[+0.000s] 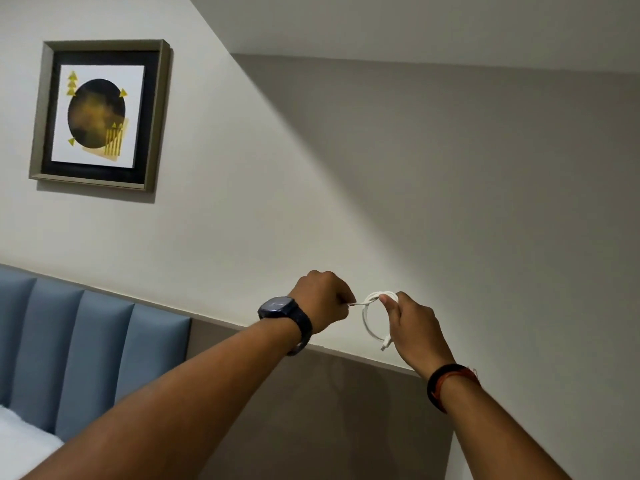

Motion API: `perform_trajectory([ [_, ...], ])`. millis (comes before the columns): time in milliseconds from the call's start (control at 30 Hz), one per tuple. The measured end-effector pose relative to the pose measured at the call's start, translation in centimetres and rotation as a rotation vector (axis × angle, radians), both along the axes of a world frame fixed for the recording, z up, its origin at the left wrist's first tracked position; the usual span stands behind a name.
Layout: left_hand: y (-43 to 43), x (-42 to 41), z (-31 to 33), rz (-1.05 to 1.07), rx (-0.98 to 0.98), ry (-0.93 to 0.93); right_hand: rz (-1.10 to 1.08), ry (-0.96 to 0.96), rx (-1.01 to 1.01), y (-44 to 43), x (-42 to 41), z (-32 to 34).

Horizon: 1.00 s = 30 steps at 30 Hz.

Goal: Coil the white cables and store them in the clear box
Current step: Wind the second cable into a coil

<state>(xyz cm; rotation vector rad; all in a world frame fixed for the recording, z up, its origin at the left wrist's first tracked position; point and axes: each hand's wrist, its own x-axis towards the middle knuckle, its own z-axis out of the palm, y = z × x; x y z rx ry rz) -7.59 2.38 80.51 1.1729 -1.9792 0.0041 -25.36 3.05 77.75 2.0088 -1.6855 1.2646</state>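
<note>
Right hand [412, 323] fingers pinch the coiled white cable [374, 318] at its top, held up before the far wall, while left hand [320, 301] fingers pinch its free end taut, apparently to cinch the wrap.

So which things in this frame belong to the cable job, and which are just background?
Job:
white cable, coiled in a loop
left hand, pulling its end
right hand, pinching the loop

Background:
framed picture
blue headboard
wristwatch

Clear box: not in view.

No readable text, labels, brands or numbers show anywhere.
</note>
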Motion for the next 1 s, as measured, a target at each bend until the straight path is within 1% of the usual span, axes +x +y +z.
perform_trajectory([
  [67, -0.5, 0.8, -0.5, 0.012, -0.054, -0.082, 0.031, 0.026, 0.025, 0.1, -0.1, 0.0],
  [133, -1.1, 1.3, -1.2, 0.012, -0.073, -0.029, 0.083, 0.007, 0.038, 0.3, 0.0, 0.1],
  [267, -1.8, 1.3, -2.4, -0.015, -0.006, 0.257, 0.326, -0.143, 0.119, 1.0, 0.8, 0.8],
  [400, -2.1, 0.6, -2.8, -0.025, 0.005, 0.458, 0.507, -0.354, 0.209, 2.1, 1.7, 1.7],
  [500, -1.5, -0.3, -2.6, -0.174, 0.14, 0.709, 0.612, -0.509, 0.241, 2.7, 2.2, 2.3],
  [600, -1.1, -1.0, -2.2, -0.31, 0.246, 0.834, 0.618, -0.536, 0.247, 3.0, 2.4, 2.4],
  [700, -0.4, -1.5, -1.8, -0.422, 0.305, 0.879, 0.568, -0.54, 0.216, 2.9, 2.4, 2.4],
  [800, 0.1, -1.6, -1.6, -0.464, 0.329, 0.854, 0.495, -0.524, 0.18, 2.3, 2.0, 2.3],
  [900, 0.6, -1.6, -1.5, -0.517, 0.361, 0.886, 0.444, -0.503, 0.179, 1.8, 1.7, 2.1],
  [933, 0.7, -1.6, -1.5, -0.525, 0.352, 0.879, 0.44, -0.507, 0.18, 1.6, 1.6, 2.0],
  [1000, 0.7, -1.6, -1.6, -0.492, 0.297, 0.809, 0.435, -0.517, 0.177, 1.4, 1.5, 1.8],
])
